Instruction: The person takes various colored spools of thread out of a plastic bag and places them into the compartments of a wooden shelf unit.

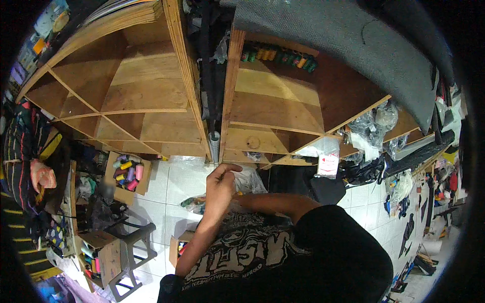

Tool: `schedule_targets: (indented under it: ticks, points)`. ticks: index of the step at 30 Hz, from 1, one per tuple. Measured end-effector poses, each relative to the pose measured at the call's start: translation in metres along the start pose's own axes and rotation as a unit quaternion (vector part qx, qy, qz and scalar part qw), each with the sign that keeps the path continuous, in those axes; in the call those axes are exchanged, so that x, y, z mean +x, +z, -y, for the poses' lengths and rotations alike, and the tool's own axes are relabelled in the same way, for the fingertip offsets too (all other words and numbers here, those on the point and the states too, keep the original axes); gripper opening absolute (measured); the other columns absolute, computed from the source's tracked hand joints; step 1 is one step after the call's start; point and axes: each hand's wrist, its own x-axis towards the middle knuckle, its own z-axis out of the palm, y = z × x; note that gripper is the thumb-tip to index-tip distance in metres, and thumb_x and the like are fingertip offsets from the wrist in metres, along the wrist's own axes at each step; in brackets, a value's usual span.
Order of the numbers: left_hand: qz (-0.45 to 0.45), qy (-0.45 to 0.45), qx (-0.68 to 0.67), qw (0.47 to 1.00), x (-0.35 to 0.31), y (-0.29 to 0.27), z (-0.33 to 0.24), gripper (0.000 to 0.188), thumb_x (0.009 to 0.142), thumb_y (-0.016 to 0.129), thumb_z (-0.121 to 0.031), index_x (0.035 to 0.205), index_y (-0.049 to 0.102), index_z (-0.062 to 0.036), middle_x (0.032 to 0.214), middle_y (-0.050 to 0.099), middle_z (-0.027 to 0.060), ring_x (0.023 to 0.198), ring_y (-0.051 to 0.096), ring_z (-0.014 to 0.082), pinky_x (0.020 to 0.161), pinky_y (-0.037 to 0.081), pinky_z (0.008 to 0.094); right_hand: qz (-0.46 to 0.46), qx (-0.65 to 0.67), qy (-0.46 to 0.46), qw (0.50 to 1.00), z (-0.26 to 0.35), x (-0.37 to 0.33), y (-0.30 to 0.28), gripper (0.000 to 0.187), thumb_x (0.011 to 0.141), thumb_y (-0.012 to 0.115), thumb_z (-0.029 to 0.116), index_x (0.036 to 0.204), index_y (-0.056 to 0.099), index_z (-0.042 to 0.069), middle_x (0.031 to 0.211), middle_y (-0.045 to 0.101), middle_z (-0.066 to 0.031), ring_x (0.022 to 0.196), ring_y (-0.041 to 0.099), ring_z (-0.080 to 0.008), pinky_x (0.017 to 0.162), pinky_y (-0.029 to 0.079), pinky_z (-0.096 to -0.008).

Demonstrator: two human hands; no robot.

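White floor tiles (174, 184) run beneath plywood shelf units (146, 96); the right unit (283, 108) carries a row of thread spools (278, 54). A cardboard box (112, 174) on the floor holds coloured thread cones (127, 172), near a grey stool (132, 247). The left hand (220, 189) pinches a clear plastic bag (248, 179), its grip closed narrow. The right hand is hidden behind it, so I cannot tell its grip.

head camera, looking down, shelves (151, 101) near
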Motion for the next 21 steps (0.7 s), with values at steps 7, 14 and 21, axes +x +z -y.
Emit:
schedule_targets:
  ticks: [7,14,21]
  points:
    - [0.007,-0.01,0.006,1.0,0.001,-0.007,-0.005,0.021,0.08,0.041,-0.004,0.09,0.058,0.0039,0.052,0.035,-0.0055,0.039,0.028,0.0028,0.036,0.019,0.0214,0.027,0.146,0.022,0.989,0.002,0.0,-0.027,0.021,0.073,0.066,0.024,0.083,0.064,0.006,0.082,0.061,-0.0034,0.073,0.057,-0.0129,0.062,0.045,-0.0301]
    - [0.0,-0.004,0.019,1.0,0.01,-0.011,-0.01,0.022,0.079,0.043,-0.006,0.091,0.058,0.004,0.05,0.039,-0.0025,0.038,0.031,0.0042,0.037,0.021,0.0216,0.092,0.261,0.068,0.959,0.018,-0.025,-0.063,0.02,0.074,0.066,0.024,0.082,0.064,0.007,0.081,0.061,-0.002,0.072,0.056,-0.0111,0.061,0.045,-0.029]
    - [-0.031,-0.013,-0.064,0.997,0.021,-0.016,-0.009,0.019,0.08,0.043,-0.006,0.089,0.058,0.0022,0.052,0.039,-0.0027,0.039,0.031,0.004,0.036,0.024,0.0208,0.158,0.258,0.13,0.944,0.108,-0.101,-0.131,0.041,0.072,0.065,0.031,0.104,0.06,0.007,0.097,0.058,-0.0014,0.08,0.054,-0.0126,0.064,0.049,-0.0313]
